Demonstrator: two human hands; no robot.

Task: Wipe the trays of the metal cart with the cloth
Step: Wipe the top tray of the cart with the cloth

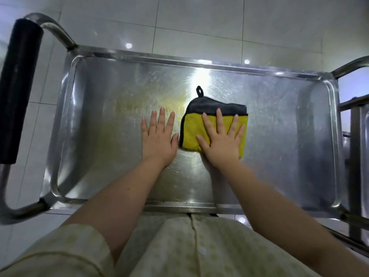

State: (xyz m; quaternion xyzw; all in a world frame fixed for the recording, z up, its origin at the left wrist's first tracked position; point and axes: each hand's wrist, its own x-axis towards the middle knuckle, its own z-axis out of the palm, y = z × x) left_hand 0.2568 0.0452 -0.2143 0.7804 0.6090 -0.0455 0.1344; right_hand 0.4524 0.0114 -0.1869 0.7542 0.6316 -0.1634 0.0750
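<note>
pressed flat under the spread right hand (221,140), the folded cloth (191,134) lies mid-tray; nothing is gripped. left hand (158,139) rests open on the top tray (95,146) just beside it. wiping looks underway; lower trays cannot be judged.

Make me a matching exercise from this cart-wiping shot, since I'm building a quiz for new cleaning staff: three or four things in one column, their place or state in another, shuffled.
Things:
1. cloth
2. left hand
3. right hand
4. cart handle

Place or state:
A. flat on bare metal of the top tray
B. black grip at the far left
C. folded, yellow with grey edge
D. fingers spread, pressing on the cloth

Pairs: 1-C, 2-A, 3-D, 4-B
</note>
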